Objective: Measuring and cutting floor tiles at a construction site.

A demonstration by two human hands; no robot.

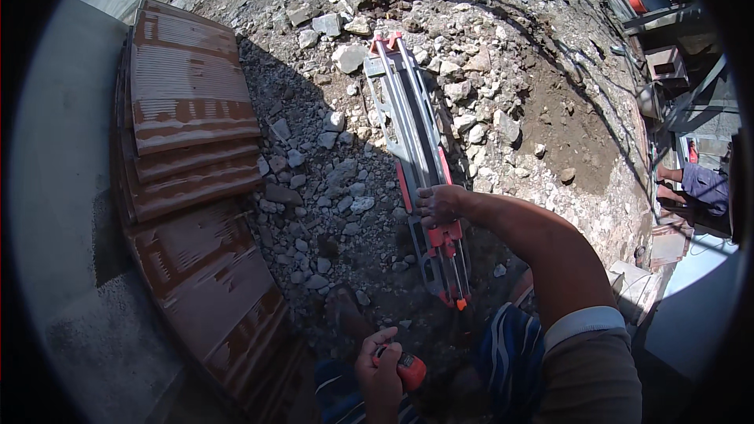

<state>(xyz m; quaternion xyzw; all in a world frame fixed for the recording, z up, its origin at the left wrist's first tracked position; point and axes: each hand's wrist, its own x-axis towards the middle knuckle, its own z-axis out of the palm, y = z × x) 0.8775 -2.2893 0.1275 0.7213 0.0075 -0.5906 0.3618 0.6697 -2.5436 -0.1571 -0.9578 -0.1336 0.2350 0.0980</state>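
Note:
A long manual tile cutter (410,122) with silver rails and red ends lies lengthwise on stony ground in front of me. My right hand (438,206) reaches across to its near half, fingers closed over the rails just above the red carriage (444,238). An orange tip (462,304) marks the cutter's near end. Down at the lower middle, close to my legs, my left hand (379,369) grips a red and black tape measure (411,372). No drawn-out blade can be made out on it.
Stacked brown ribbed tiles (191,78) stand at left, with more tiles (208,267) nearer me, beside a grey wall (59,188). Loose stones (343,59) surround the cutter. At far right are another person's legs (671,182), a wooden frame (656,20) and a red bucket (637,5).

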